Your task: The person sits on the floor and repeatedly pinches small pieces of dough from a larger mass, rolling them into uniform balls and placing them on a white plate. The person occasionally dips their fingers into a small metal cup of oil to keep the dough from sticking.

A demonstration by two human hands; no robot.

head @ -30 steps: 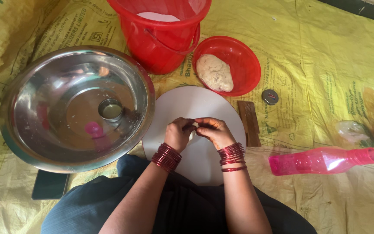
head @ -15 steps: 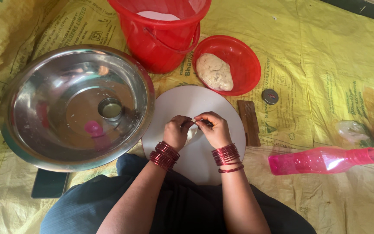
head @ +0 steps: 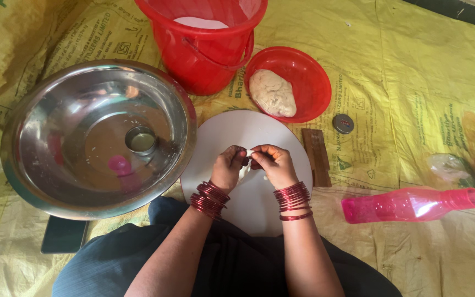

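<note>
A: Nearest to us, both hands meet over the round white board [head: 259, 203]. Left hand [head: 230, 168] and right hand [head: 273, 164] have fingers curled narrow, pinching one small piece of dough [head: 244, 169] between them, held just above the board.

B: Shaped yet?

A: We judge no. It's a small lump mostly hidden by the fingers, and we see no flattened rounds on the board. One portion in work, that's all.

B: Stock left?

A: Plenty. Just beyond the board, the red bowl [head: 314, 71] holds a large dough mass [head: 272, 93]. Most is unportioned, as far as we can tell.

B: Other gear?

A: Big steel basin [head: 39, 159] to the left with a small steel cup [head: 141, 139] in it, a pink bottle [head: 408, 204] lying to the right, a red bucket [head: 193, 55] farthest.
</note>
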